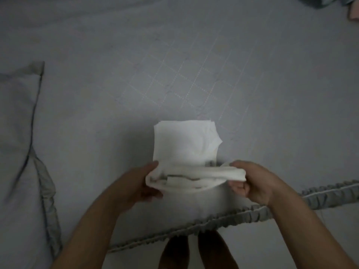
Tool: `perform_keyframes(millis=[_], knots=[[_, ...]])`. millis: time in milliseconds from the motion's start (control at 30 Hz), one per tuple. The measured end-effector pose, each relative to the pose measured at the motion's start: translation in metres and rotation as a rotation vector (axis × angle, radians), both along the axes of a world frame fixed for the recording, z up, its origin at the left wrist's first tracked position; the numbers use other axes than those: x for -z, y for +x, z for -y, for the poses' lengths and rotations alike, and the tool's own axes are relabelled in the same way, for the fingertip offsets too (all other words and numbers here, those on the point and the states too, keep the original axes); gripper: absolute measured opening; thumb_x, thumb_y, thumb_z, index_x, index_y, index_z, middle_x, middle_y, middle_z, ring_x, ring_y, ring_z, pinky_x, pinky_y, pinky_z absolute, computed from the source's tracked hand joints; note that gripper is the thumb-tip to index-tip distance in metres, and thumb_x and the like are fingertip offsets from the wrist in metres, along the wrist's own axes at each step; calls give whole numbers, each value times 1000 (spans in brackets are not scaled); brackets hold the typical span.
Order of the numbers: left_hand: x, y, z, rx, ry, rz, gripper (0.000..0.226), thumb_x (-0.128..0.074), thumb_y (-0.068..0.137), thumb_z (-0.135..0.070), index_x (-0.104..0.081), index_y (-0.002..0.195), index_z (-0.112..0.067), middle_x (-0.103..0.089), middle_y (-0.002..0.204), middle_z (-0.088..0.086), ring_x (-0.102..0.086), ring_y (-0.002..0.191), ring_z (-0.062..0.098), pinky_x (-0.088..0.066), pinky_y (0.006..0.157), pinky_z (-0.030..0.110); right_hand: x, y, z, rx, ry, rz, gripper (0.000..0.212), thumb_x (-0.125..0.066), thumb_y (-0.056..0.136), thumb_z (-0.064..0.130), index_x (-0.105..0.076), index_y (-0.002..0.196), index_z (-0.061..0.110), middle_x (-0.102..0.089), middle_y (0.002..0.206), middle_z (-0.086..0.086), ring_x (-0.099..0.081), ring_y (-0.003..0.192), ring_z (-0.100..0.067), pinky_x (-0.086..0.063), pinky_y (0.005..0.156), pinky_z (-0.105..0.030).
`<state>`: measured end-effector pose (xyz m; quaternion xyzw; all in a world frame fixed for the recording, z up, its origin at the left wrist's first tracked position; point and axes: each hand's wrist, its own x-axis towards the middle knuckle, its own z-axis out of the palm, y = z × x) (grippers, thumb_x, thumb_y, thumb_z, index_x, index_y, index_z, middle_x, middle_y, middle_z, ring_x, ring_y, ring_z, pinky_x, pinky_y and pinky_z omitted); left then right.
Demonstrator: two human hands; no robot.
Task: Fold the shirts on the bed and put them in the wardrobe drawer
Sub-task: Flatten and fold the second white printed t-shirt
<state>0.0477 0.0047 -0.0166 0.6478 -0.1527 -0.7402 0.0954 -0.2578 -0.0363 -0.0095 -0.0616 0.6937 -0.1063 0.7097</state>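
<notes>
A white shirt (185,146), folded to a compact rectangle, lies on the bed (194,65) just inside the ruffled edge (213,218) of the bedcover. Its near end is rolled up off the bed and held at both ends: the left hand (139,185) grips the left end with fingers curled under, and the right hand (250,181) pinches the right end between thumb and fingers. The far end of the shirt lies flat, its corners roughly square. Beyond the shirt the bed is open, with a faint grid pattern. A pillow (19,133) lies well left of the shirt. Other fabric (330,0) sits at the far right corner. 2 feet (198,251) stand below the ruffled edge.
</notes>
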Motion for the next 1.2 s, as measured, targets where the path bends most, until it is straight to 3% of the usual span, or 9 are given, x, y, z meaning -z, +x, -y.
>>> perform_keyframes(millis=[133,300,467,567,667,867,967,1100,1200], knots=[[58,-13,74,-175,-128,139,66,-28,95,-69,-66,100,-15,-70,74,11,-53,48,18,-34,49,24,53,23,66,-124,-143,-228,37,-40,101,41,-59,100,9,-69,78,-13,-66,58,-23,-50,51,-23],[117,-21,86,92,-378,638,32,-64,91,-45,-65,87,-13,-64,78,2,-59,73,22,-43,64,32,118,30,62,-626,-348,-597,51,-56,90,47,-57,128,14,-52,127,-12,-54,115,-32,-45,97,-35],[109,-31,78,45,-512,688,17,-69,89,-31,-67,88,-14,-66,80,2,-58,71,16,-45,64,33,117,23,40,-498,-480,-578,11,-67,87,32,-57,84,28,-59,76,14,-58,72,-7,-35,53,-11],[99,-34,82,-53,-643,702,9,-66,91,-31,-65,84,-25,-64,70,-12,-53,60,-6,-41,55,16,112,21,39,-406,-679,-630,22,-68,88,28,-52,74,33,-56,69,16,-53,62,5,-37,53,-9],[106,-34,93,-107,-667,690,11,-66,91,-32,-67,85,-22,-66,74,-8,-53,63,-2,-41,56,14,118,21,45,-377,-742,-657,7,-67,89,25,-63,94,26,-61,91,7,-57,81,-5,-43,69,-18],[145,-40,101,-37,-439,853,53,-77,81,-40,-56,121,-11,-60,113,13,-59,100,29,-50,93,45,140,19,57,-435,-482,-508,81,-76,82,37,-36,148,12,-44,136,-6,-48,122,-22,-41,105,-37],[146,-40,88,-220,-275,661,73,-77,77,-53,-44,130,-14,-60,117,6,-62,103,26,-53,93,47,143,19,58,-304,-388,-276,92,-81,78,34,-26,150,18,-50,129,1,-54,110,-16,-45,94,-31],[122,-24,64,-210,-106,145,65,-80,74,-44,-58,128,-13,-72,115,9,-71,101,27,-59,82,40,133,11,45,-236,-301,-121,52,-80,79,23,-55,125,21,-66,117,-1,-66,94,-13,-53,75,-26],[85,-25,47,-151,-183,46,55,-82,76,-27,-62,126,-17,-73,115,6,-70,105,27,-60,79,36,103,-4,23,-190,-314,-22,29,-79,80,26,-69,108,26,-73,107,3,-71,83,-8,-54,63,-19]])
